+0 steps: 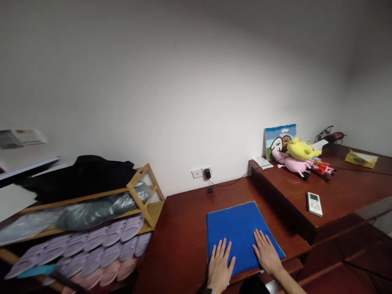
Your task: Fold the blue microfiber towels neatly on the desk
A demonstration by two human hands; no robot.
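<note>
A blue cloth [234,224] with a thin greenish edge lies spread flat on the dark red-brown desk [180,228]. My left hand [219,263] rests palm down on its near left corner, fingers stretched out. On the near right part of the same cloth, my right hand [266,251] also lies flat with its fingers extended. Neither hand grips anything. Both wrists come in from the bottom of the view.
To the right, a higher desktop [346,188] bears a white remote control [314,204], plush toys [301,149] and a yellow packet [361,159]. A plugged-in adapter [207,174] trails a black cable. At left stands a wooden rack [153,208] with several lilac slippers [113,232].
</note>
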